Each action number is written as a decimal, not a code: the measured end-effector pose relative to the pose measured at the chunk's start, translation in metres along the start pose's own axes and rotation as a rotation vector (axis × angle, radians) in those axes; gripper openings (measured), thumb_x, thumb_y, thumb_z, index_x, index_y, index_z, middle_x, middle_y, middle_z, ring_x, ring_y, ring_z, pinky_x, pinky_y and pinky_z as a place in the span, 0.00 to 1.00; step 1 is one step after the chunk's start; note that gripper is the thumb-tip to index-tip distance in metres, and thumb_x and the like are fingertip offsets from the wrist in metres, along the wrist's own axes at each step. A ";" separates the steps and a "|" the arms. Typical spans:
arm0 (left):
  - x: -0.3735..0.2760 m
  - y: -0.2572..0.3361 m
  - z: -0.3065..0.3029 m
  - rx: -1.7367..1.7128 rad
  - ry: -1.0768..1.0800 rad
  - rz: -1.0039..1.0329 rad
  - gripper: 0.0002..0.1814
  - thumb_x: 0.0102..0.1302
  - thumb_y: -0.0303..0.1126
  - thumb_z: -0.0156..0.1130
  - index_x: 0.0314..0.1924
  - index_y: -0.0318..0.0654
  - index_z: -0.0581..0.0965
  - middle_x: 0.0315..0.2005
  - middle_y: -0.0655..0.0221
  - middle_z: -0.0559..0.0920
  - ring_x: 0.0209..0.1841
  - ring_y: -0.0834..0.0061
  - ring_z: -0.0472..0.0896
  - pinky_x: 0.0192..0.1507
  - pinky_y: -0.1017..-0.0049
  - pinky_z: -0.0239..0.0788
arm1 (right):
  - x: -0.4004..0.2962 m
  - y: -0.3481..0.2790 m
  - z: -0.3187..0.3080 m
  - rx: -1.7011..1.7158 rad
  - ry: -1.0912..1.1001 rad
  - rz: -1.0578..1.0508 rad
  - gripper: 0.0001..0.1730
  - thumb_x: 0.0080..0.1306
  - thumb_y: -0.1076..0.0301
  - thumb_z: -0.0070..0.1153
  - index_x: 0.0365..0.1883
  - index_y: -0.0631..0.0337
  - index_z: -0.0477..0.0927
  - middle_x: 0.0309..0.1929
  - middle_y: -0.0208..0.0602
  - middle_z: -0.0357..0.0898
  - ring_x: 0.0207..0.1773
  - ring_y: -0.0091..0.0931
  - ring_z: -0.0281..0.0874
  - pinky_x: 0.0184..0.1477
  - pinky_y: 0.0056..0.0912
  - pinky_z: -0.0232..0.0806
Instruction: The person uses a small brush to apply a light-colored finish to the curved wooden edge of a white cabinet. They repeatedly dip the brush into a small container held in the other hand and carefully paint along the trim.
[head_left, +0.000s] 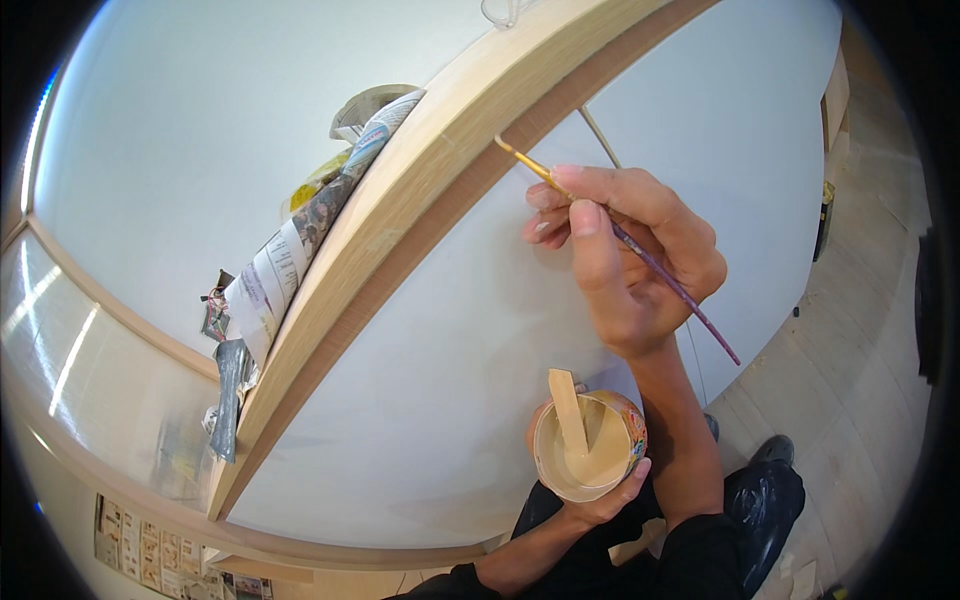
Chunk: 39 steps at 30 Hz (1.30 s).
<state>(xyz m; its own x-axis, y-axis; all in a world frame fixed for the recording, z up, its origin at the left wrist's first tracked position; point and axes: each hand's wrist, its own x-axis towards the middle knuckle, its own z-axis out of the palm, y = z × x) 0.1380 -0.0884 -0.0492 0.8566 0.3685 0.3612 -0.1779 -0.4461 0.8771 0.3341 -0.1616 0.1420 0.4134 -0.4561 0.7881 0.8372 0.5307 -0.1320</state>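
My right hand (652, 225) holds a slim paintbrush (534, 166) between thumb and fingers. The brush has a gold-coloured ferrule and a purple handle. Its bristle tip appears close to the lower edge of a curved wood-grain trim (352, 247); whether it touches cannot be told. Lower down, my left hand (600, 506) grips a printed cup (638, 431) around its side. Inside the cup is a beige, paint-like liquid (611, 450). A flat wooden stick (568, 412) stands tilted in it, its upper end above the rim.
Rolled newspaper (262, 277) lies along the trim's upper side, beside a grey strip-like object (227, 397) and a yellow-marked plastic item (306, 193). A white panel (390, 420) extends below the trim. My shoe (772, 450) rests on the wood-look floor (855, 360) at right.
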 end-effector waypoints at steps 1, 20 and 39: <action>-0.002 -0.004 -0.001 -0.014 -0.005 -0.019 0.31 0.62 0.34 0.68 0.62 0.34 0.67 0.54 0.62 0.74 0.54 0.68 0.74 0.57 0.69 0.68 | 0.000 0.000 0.000 0.009 -0.013 0.010 0.12 0.64 0.84 0.47 0.44 0.74 0.79 0.31 0.49 0.84 0.28 0.27 0.82 0.31 0.25 0.76; 0.007 0.025 0.007 -0.054 -0.063 0.009 0.29 0.63 0.34 0.68 0.61 0.33 0.69 0.53 0.63 0.75 0.53 0.69 0.75 0.57 0.69 0.68 | 0.001 0.005 0.003 0.028 0.158 0.018 0.11 0.67 0.83 0.48 0.46 0.74 0.77 0.34 0.49 0.84 0.30 0.26 0.82 0.34 0.25 0.77; 0.091 0.026 -0.019 0.000 0.072 0.330 0.52 0.43 0.27 0.81 0.65 0.31 0.59 0.53 0.58 0.72 0.55 0.66 0.75 0.58 0.66 0.68 | -0.051 0.011 -0.036 0.068 -0.054 0.412 0.09 0.67 0.81 0.52 0.44 0.74 0.78 0.33 0.42 0.83 0.32 0.23 0.79 0.38 0.24 0.73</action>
<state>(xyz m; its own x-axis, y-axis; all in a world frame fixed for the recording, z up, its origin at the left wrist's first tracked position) 0.2020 -0.0514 0.0120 0.7165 0.2613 0.6468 -0.4396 -0.5509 0.7094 0.3356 -0.1581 0.0788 0.6879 -0.1586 0.7083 0.5793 0.7079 -0.4042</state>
